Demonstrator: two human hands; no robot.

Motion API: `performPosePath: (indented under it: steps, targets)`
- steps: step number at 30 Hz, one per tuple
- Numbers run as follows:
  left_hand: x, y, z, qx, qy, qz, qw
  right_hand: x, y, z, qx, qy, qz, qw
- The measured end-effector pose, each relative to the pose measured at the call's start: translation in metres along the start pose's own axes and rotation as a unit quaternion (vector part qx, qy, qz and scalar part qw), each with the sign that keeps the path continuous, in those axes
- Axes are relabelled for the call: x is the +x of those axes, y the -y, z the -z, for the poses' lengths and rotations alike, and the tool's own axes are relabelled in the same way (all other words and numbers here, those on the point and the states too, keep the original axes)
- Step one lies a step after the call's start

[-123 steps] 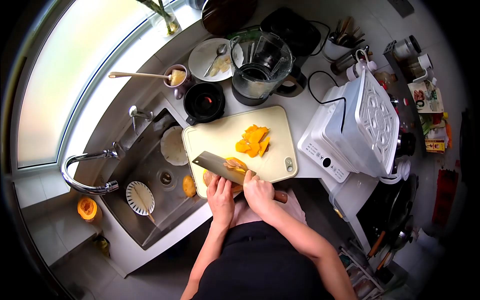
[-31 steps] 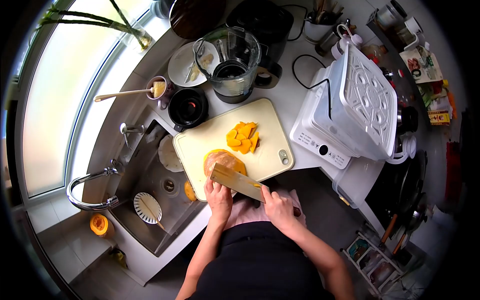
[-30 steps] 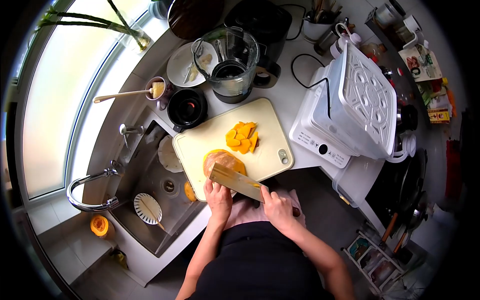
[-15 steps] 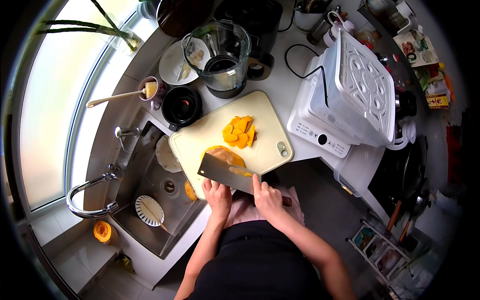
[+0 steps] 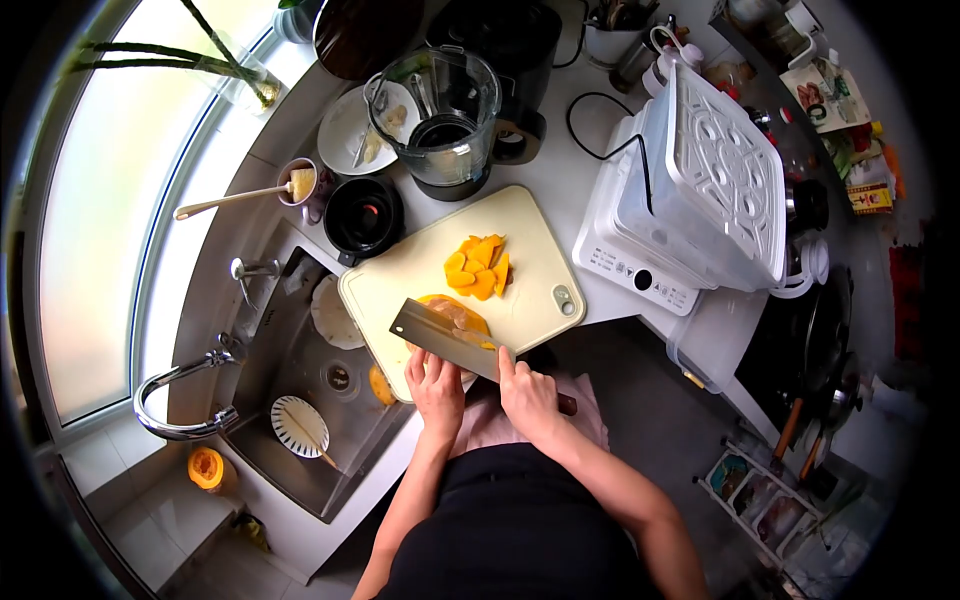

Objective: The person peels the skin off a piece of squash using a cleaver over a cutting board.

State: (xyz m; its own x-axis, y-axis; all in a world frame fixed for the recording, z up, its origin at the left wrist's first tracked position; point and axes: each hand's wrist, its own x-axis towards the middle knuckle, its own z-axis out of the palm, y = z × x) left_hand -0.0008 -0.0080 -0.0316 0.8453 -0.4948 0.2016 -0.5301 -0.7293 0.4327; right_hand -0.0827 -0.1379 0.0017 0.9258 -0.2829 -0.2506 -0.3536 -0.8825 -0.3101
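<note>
My right hand is wrapped round the handle of a cleaver, with the index finger laid along the blade. The wide blade points to the left and crosses the near side of a pumpkin chunk, whose skin is orange and cut face paler. My left hand has its fingers curled against the chunk's near edge, close under the blade, which hides part of the chunk. Beyond it, a small pile of orange pumpkin slices lies on the cream cutting board.
To the left is a steel sink holding a striped dish, beside a faucet. A glass blender jar and black bowl stand behind the board. At right sits a white appliance with a plastic box. Another pumpkin piece rests far left.
The cleaver has shifted slightly left and away from me, with my right hand following. My left hand stays at almost the same spot, and the slices have not moved.
</note>
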Motion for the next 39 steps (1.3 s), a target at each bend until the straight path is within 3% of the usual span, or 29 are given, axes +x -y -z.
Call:
performPosePath:
  steps: [3, 10, 18, 26, 30, 36, 39]
  targets:
    - [-0.002, 0.001, 0.001, 0.005, 0.0, -0.003, 1.0, 0.02, 0.003, -0.004, -0.003, -0.027, 0.033, 0.999]
    - [0.001, -0.001, 0.001, 0.002, -0.006, -0.002, 1.0, 0.021, 0.005, -0.004, 0.033, -0.005, 0.001, 0.999]
    - [0.002, -0.002, 0.002, 0.0, -0.009, 0.007, 1.0, 0.035, 0.017, -0.005, -0.045, -0.041, 0.034, 0.998]
    - [0.004, -0.003, 0.001, 0.003, -0.007, 0.009, 1.0, 0.041, 0.018, -0.007, -0.007, 0.002, 0.005, 1.0]
    - [0.004, -0.004, 0.002, -0.006, -0.013, 0.003, 1.0, 0.042, 0.018, -0.004, -0.036, -0.035, 0.016, 0.999]
    - [0.004, -0.005, 0.002, -0.004, -0.013, 0.0, 1.0, 0.054, 0.022, -0.002, 0.014, 0.064, -0.035, 0.997]
    - [0.007, -0.007, 0.003, -0.002, -0.007, -0.002, 1.0, 0.045, 0.021, 0.003, 0.015, 0.032, -0.038, 0.999]
